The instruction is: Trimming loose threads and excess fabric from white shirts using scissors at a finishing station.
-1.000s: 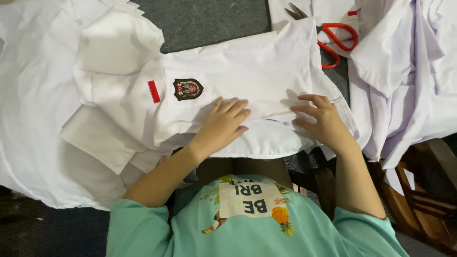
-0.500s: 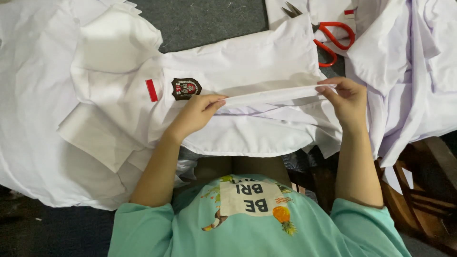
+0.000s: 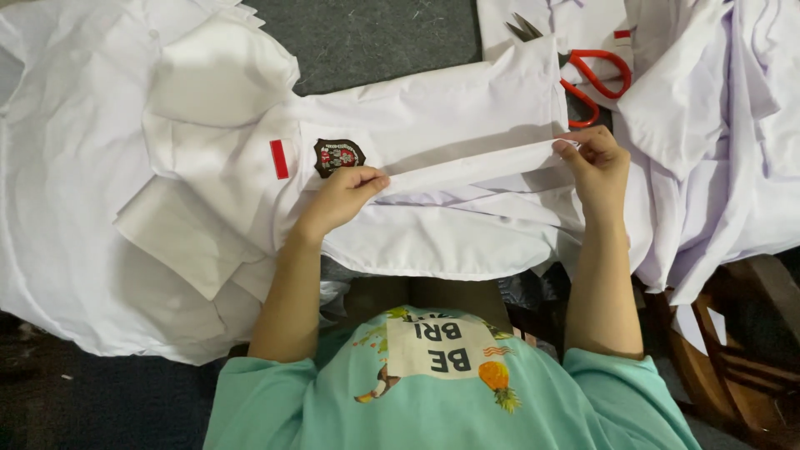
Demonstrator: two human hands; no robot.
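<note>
My left hand (image 3: 346,193) is closed on the folded edge of the white shirt (image 3: 433,117), thumb on top and fingers curled under the cloth, just below the dark embroidered badge (image 3: 338,156) on the chest. My right hand (image 3: 598,167) pinches the same folded edge at its far end, fingertips closed on the corner of the fabric and the hand raised slightly off the pile. Between the two hands the fold runs as a taut, nearly straight band across the shirt. The shirt lies spread across the work surface directly in front of me, its lower part draped toward my lap, its collar end off to my left. A small red rectangular patch (image 3: 279,158) sits just beside the badge on its left. Red-handled scissors (image 3: 583,71) lie beyond my right hand, near it but apart, blades pointing left, partly overlapped by the shirt's upper edge. More white garments (image 3: 75,167) are heaped to my left, and another pile of white cloth (image 3: 717,125) lies to my right, touching the shirt I am holding. A strip of grey surface (image 3: 375,37) shows above the shirt. A wooden frame (image 3: 742,350) stands at lower right.
</note>
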